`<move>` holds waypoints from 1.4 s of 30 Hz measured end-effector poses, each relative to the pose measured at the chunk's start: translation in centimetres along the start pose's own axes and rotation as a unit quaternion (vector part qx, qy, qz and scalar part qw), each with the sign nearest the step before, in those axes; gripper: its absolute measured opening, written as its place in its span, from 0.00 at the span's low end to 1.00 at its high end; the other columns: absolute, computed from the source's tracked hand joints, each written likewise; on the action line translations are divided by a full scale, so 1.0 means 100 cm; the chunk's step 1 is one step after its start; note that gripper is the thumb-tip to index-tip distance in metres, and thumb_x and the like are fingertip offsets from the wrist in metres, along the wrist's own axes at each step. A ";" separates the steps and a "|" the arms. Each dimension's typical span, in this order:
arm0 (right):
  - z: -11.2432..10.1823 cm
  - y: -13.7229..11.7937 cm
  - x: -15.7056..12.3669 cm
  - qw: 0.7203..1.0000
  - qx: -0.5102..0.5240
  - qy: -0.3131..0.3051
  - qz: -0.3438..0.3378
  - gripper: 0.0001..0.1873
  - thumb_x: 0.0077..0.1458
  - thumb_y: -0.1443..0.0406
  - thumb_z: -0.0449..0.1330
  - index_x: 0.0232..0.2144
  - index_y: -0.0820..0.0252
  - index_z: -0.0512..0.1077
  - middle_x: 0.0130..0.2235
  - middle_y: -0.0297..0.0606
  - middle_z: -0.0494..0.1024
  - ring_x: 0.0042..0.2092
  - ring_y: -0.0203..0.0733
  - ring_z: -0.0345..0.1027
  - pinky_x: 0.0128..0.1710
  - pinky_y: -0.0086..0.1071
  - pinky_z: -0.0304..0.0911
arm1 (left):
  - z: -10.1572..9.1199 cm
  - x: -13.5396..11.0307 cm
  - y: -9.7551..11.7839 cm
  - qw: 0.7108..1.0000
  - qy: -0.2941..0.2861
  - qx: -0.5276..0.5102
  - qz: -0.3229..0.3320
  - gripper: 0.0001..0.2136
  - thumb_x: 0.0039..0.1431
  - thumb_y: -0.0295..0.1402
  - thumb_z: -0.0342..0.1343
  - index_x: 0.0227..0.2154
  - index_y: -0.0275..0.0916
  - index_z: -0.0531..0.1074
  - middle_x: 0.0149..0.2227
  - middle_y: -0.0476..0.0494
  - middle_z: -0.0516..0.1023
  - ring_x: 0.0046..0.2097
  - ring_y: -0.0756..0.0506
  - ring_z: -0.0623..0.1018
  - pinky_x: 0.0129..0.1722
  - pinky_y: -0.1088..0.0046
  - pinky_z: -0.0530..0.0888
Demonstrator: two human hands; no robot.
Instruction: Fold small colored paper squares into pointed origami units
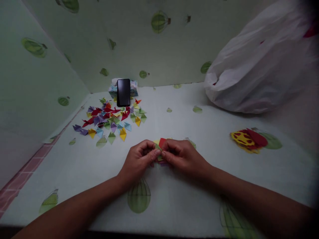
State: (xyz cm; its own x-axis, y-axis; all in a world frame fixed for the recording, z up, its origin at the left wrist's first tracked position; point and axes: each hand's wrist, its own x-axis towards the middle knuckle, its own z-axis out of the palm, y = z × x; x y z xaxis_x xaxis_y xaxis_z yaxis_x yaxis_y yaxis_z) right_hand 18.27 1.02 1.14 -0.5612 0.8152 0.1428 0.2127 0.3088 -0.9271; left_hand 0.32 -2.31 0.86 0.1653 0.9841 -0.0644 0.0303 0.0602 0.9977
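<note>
Between both thumbs and fingers I pinch a small folded piece of green paper [158, 147]. My left hand [141, 154] grips its left side and my right hand [183, 156] its right side, the fingertips almost meeting. Just behind and under my fingers lie coloured paper pieces, with a red one [162, 142] and some yellow showing; my hands hide most of them. Further back on the left is a pile of folded paper figures [109, 117] in red, purple, green, yellow, blue and orange, several of them shaped like small birds.
A black phone [123, 93] leans upright against a tissue box [134, 88] behind the pile. Red and yellow cut-out shapes [249, 139] lie to the right. A large white plastic bag [249, 76] fills the back right corner. Walls rise behind and at the left.
</note>
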 end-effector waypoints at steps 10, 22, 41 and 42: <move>0.011 -0.003 -0.005 0.992 0.093 -0.059 0.054 0.10 0.56 0.64 0.56 0.23 0.59 0.63 0.20 0.30 0.68 0.22 0.32 0.60 0.22 0.27 0.53 | -0.001 -0.007 -0.001 0.995 0.040 0.084 0.047 0.14 0.62 0.37 0.56 0.22 0.37 0.67 0.20 0.53 0.67 0.23 0.54 0.65 0.24 0.78 0.62; 0.004 -0.005 -0.004 0.997 0.068 -0.004 0.033 0.15 0.60 0.60 0.55 0.23 0.59 0.64 0.22 0.32 0.70 0.23 0.33 0.64 0.25 0.29 0.59 | -0.001 -0.001 0.000 1.000 -0.010 0.018 0.023 0.12 0.61 0.38 0.57 0.26 0.37 0.68 0.20 0.52 0.71 0.24 0.52 0.69 0.26 0.77 0.66; 0.003 0.003 -0.003 1.000 0.007 -0.019 -0.020 0.19 0.64 0.56 0.52 0.24 0.59 0.64 0.21 0.31 0.68 0.24 0.34 0.61 0.26 0.28 0.56 | 0.002 -0.005 -0.004 0.982 -0.070 0.148 0.098 0.13 0.65 0.39 0.49 0.27 0.39 0.64 0.21 0.52 0.67 0.22 0.51 0.66 0.25 0.75 0.64; 0.003 0.003 -0.003 1.000 -0.006 -0.013 -0.027 0.19 0.64 0.56 0.52 0.23 0.59 0.64 0.21 0.31 0.67 0.24 0.34 0.61 0.26 0.28 0.56 | 0.002 -0.004 -0.004 0.978 -0.074 0.162 0.105 0.13 0.65 0.39 0.49 0.27 0.39 0.64 0.21 0.53 0.67 0.22 0.51 0.66 0.25 0.75 0.63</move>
State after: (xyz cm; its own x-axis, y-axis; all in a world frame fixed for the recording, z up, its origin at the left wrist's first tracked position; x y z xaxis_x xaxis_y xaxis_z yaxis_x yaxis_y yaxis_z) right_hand 18.26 0.73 0.74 -0.5931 0.7839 0.1834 0.1904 0.3580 -0.9141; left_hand 0.40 -2.80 0.44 0.3411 0.9328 0.1163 0.2863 -0.2209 0.9323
